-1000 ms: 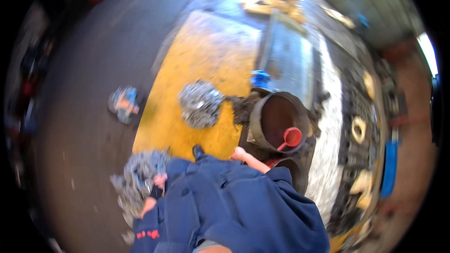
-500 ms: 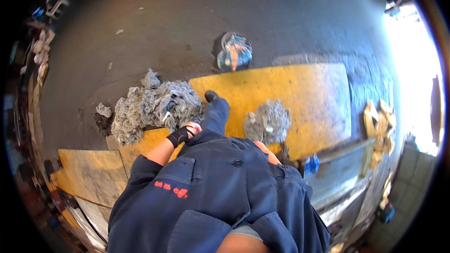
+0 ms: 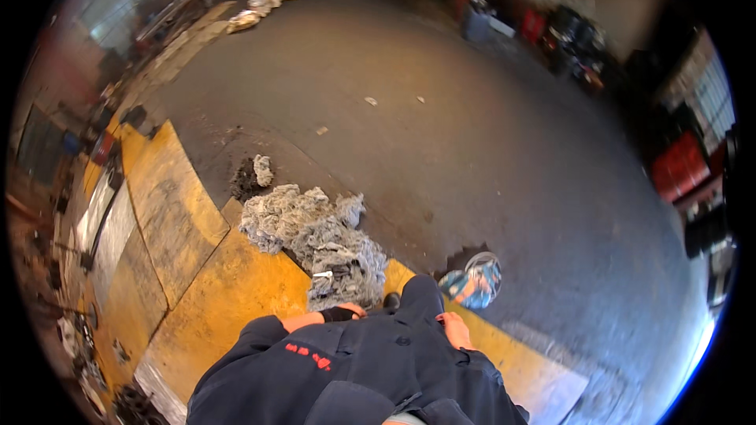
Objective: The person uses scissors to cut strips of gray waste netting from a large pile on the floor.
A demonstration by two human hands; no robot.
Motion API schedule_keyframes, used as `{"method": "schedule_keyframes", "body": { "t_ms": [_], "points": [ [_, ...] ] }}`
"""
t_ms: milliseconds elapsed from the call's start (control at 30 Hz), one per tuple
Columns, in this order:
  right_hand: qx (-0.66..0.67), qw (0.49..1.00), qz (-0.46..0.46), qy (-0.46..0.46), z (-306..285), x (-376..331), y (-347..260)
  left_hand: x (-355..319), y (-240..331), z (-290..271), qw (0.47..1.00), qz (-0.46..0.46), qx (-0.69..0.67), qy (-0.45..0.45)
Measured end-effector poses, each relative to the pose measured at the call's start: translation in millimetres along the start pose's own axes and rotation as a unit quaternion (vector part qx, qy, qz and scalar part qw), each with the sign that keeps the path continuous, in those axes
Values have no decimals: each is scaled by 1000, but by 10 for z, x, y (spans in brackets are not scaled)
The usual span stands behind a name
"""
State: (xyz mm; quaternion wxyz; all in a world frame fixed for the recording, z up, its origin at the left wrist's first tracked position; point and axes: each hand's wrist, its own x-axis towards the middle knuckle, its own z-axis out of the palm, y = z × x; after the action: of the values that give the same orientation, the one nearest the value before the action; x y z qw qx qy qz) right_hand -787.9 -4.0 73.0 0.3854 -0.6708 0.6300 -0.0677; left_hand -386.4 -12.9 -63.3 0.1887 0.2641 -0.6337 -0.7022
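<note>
Grey rag heap [image 3: 315, 236] lies just ahead of the left hand [image 3: 346, 313]; a blue bundle [image 3: 472, 283] sits near the right hand [image 3: 455, 329]. Both hands are empty; how far they are spread cannot be told, being half hidden by the jacket [image 3: 354, 370].

My left hand [image 3: 346, 313] hung just beside the grey rag pile [image 3: 315, 236]; my right hand [image 3: 455, 329] hung near the blue-patterned cloth [image 3: 472, 282] on the floor [image 3: 441, 149].
</note>
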Motion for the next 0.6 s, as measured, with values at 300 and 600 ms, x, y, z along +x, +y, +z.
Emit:
{"method": "schedule_keyframes", "body": {
  "t_ms": [300, 600],
  "points": [
    [-162, 941, -242, -171, -523, 1803, -259, 392, 412, -21, 969, -190, -24, 157],
    [-365, 805, -253, -393, -1020, 3523, -416, 1199, 1, 948, 875, -257, 89, 401]
  ]
}}
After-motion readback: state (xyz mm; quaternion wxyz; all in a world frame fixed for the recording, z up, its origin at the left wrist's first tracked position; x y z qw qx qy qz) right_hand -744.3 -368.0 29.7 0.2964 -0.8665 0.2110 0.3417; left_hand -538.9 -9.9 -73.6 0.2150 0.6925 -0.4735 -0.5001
